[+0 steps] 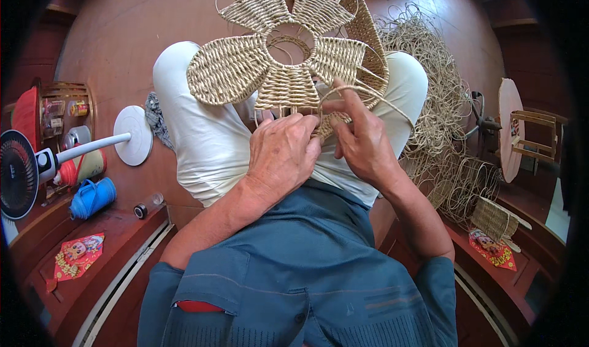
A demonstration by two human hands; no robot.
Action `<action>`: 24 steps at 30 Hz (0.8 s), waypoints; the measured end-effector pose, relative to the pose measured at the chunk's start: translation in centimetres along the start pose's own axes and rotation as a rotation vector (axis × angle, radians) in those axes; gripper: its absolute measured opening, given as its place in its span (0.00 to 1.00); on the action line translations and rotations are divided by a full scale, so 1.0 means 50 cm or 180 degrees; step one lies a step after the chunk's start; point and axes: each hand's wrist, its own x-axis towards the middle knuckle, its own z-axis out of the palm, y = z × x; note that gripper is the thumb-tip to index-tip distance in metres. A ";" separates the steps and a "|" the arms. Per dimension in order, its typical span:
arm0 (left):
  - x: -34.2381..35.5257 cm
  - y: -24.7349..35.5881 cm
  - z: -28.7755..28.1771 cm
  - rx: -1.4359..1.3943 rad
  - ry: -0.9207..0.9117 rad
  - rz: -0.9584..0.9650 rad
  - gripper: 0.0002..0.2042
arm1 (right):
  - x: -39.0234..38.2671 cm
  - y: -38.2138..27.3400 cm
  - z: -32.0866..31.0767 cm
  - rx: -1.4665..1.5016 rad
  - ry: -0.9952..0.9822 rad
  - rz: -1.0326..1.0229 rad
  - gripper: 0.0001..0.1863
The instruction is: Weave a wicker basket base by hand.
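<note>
A flower-shaped piece of woven straw (228, 71), with petals around a round central hole, rests across my knees. My left hand (285, 146) is closed at the lower petal (287, 88), its fingers bent over the petal's outer end; the fingertips are partly hidden. Close beside it, my right hand (362, 139) has its index finger raised and its thumb lower down. A loop of straw cord (392, 106) runs across the right fingers and trails to the right. Bare frame rods show at the ends of some petals. Behind the flower is a deeper woven wall (365, 31).
A large tangle of loose straw cord (423, 71) lies on the floor to the right. Beyond it stands a round-topped wooden stool (508, 129). On the left are a fan (18, 174) with a white base (132, 135), a blue jug (93, 198) and a glass bottle (149, 204).
</note>
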 end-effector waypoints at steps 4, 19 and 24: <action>0.000 -0.003 0.000 0.0018 0.0003 -0.0003 0.13 | 0.010 -0.025 0.013 0.0127 -0.0145 0.0204 0.40; 0.003 -0.001 0.015 -0.0199 0.0444 0.0306 0.12 | -0.043 -0.044 -0.108 0.2058 0.0501 0.1160 0.33; 0.022 0.010 0.040 0.0245 0.0529 0.0676 0.13 | -0.093 0.114 -0.356 0.1361 0.1377 0.1024 0.31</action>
